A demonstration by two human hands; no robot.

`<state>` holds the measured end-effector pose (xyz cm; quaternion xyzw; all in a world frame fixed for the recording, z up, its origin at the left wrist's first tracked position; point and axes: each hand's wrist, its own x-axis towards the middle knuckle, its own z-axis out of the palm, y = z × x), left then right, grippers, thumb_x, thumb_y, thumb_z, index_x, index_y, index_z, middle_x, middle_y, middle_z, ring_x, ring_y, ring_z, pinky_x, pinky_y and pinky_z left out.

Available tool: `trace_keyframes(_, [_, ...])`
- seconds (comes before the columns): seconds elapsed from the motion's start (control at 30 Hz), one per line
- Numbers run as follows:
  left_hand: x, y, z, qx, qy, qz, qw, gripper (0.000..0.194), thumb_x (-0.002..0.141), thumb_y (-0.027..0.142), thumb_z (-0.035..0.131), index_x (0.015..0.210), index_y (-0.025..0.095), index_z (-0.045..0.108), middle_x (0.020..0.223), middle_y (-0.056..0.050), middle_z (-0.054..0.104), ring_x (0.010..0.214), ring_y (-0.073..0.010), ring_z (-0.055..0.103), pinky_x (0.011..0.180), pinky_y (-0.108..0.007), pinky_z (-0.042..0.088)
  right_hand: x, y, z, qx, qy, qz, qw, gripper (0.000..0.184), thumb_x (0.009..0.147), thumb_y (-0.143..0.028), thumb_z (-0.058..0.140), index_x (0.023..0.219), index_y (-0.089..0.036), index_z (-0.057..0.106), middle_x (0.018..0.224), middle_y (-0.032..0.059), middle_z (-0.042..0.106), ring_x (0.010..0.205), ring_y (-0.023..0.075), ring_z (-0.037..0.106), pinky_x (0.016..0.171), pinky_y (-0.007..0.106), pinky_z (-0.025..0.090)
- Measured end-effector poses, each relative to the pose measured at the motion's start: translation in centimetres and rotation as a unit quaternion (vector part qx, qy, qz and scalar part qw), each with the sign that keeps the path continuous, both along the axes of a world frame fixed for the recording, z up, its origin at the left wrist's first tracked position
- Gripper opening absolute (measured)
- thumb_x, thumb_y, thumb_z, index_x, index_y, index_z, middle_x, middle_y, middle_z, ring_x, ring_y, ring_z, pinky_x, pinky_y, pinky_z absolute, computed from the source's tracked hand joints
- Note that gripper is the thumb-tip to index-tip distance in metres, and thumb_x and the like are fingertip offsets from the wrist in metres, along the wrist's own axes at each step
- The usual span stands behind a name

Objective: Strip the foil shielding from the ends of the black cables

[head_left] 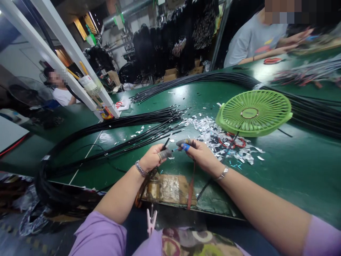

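My left hand (156, 157), with a grey wrap on a finger, is closed around a black cable (166, 143) whose end points up past the fingers. A thin light-blue wire (175, 149) spans the small gap between my hands. My right hand (198, 153) pinches at the far end of this wire; its fingertips carry grey and blue coverings, and what else lies inside the pinch is hidden. Below the hands, a board covered in brown and clear tape (170, 188) sits at the table edge. A reddish strap (190, 188) hangs beside it.
Bundles of black cables (114, 122) curve across the green table (287, 177). White scraps (205, 129) lie around red-handled scissors (241, 143), partly under a green fan (255, 112). A white post (71, 53) rises at left. Another person (247, 42) works at the far right.
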<state>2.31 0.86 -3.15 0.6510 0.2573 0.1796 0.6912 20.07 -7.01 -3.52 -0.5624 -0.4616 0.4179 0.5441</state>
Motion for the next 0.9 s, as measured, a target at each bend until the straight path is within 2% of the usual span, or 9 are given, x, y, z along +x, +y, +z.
trace_keyframes(0.2, [0.1,0.1,0.1,-0.034,-0.004,0.0,0.999,0.059,0.06,0.067,0.073,0.077,0.014,0.053,0.043,0.01,0.038,0.032,-0.0012,0.024,0.033,-0.017,0.014,-0.9,-0.4,0.1,-0.004,0.091,0.025,0.995,0.035,0.065,-0.05,0.072,0.068,-0.017,0.063,0.049,-0.0053,0.046,0.044,0.0066,0.03,0.044,0.025,0.018])
trace_keyframes(0.43, [0.3,0.0,-0.1,-0.023,0.007,-0.015,1.0,0.061,0.062,0.067,0.072,0.082,0.012,0.058,0.043,0.01,0.037,0.033,-0.0008,0.025,0.034,-0.018,0.013,-1.7,-0.6,-0.1,-0.047,0.184,0.075,0.979,0.045,0.061,-0.059,0.075,0.062,-0.016,0.061,0.04,-0.0066,0.041,0.039,0.0054,0.028,0.042,0.024,0.014])
trace_keyframes(0.57, [0.1,0.0,-0.2,-0.022,0.003,-0.011,1.0,0.059,0.062,0.067,0.073,0.078,0.013,0.054,0.044,0.01,0.037,0.034,-0.0008,0.025,0.035,-0.018,0.014,-1.6,-0.5,-0.5,-0.073,0.244,0.114,0.96,0.046,0.057,-0.059,0.078,0.061,-0.015,0.062,0.039,-0.0064,0.041,0.038,0.0051,0.029,0.041,0.024,0.015])
trace_keyframes(0.9, [0.1,-0.1,0.3,-0.019,-0.001,-0.008,1.0,0.06,0.06,0.068,0.072,0.077,0.015,0.051,0.043,0.011,0.036,0.033,-0.0013,0.024,0.033,-0.018,0.015,-1.6,-0.4,-0.7,-0.076,0.305,0.137,0.939,0.042,0.057,-0.052,0.083,0.063,-0.015,0.064,0.042,-0.0055,0.044,0.041,0.0051,0.029,0.041,0.023,0.014])
